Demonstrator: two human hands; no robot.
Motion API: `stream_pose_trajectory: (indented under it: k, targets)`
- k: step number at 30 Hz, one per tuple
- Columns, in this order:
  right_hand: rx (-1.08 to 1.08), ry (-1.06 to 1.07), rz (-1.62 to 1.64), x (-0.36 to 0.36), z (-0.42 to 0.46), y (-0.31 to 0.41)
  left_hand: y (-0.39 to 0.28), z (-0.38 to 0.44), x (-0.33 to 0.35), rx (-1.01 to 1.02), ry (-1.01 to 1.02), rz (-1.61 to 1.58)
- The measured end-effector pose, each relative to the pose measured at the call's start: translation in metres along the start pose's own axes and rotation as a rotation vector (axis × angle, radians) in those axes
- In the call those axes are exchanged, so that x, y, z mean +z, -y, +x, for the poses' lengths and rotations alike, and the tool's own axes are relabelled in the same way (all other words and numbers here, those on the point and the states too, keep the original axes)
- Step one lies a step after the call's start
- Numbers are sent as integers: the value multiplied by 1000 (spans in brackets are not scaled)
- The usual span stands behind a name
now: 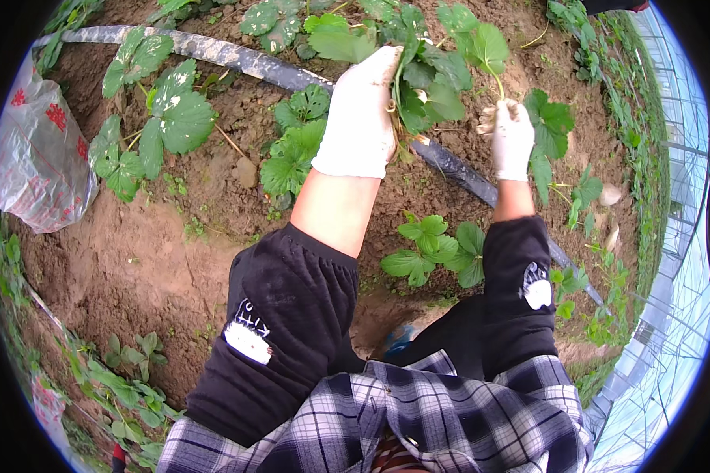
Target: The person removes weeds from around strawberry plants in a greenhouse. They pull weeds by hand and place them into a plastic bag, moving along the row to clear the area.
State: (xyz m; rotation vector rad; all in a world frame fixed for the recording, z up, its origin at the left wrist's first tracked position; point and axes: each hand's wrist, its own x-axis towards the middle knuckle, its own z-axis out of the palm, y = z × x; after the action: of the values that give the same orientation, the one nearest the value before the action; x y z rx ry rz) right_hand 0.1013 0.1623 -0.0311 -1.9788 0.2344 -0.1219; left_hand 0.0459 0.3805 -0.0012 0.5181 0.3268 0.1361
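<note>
My left hand (361,115), in a white glove soiled at the fingers, is closed around a bunch of green strawberry leaves (435,83). Their stems hang below the palm, and the fingertips are hidden behind the leaves. To the right, my right hand (513,139), also gloved in white, pinches the thin stem of a strawberry leaf (490,50) between thumb and fingers. Beneath both hands a black irrigation pipe (458,171) runs across the brown soil. A strawberry plant (168,115) with white-spotted leaves grows left of my left hand.
A clear plastic bag (44,148) with red print lies at the left. Smaller strawberry plants (429,248) grow in the soil nearer me. Rows of plants (633,136) run along the right, beside the greenhouse film and frame (686,177). Part of another person's sleeve (118,455) shows at lower left.
</note>
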Motion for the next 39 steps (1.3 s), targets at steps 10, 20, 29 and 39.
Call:
stream_pose_trajectory:
  k: [10, 20, 29, 39]
  targets:
    - [-283, 400, -190, 25, -87, 41, 9, -5, -3, -27, 311, 461]
    - [-503, 315, -1060, -49, 62, -34, 18, 14, -15, 148, 119, 473]
    - [-511, 462, -1697, -40, 72, -46, 12, 8, -15, 136, 99, 505]
    - [-767, 448, -1921, -31, 74, -63, -2, -9, 6, 27, 38, 259]
